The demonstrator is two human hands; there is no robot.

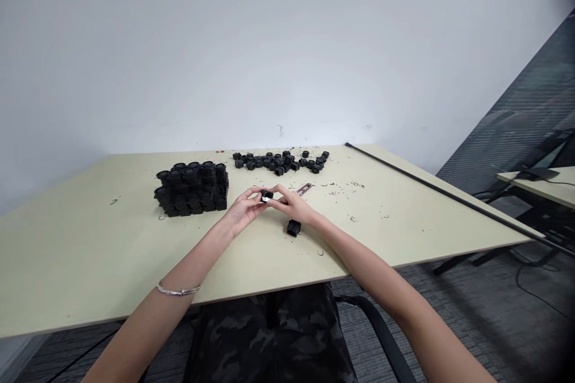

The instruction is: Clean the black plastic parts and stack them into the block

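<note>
Both of my hands meet over the middle of the table. My left hand (246, 208) is closed around a small black plastic fitting (267, 194), its open end showing. My right hand (293, 205) grips a slim craft knife (305, 189), whose pinkish slotted handle sticks out past the fingers toward the back right. A bright spot shows at the fitting's lower edge, where the right fingertips come close; whether it is the blade I cannot tell. Just below my right wrist, another black fitting (293, 228) lies on the table.
Black fittings stand in a stacked block (192, 188) on the left. A loose pile of similar fittings (278, 161) lies near the wall. Thin black shavings (344, 190) are scattered on the tabletop (112, 251). A long black rod (431, 185) runs along the right side.
</note>
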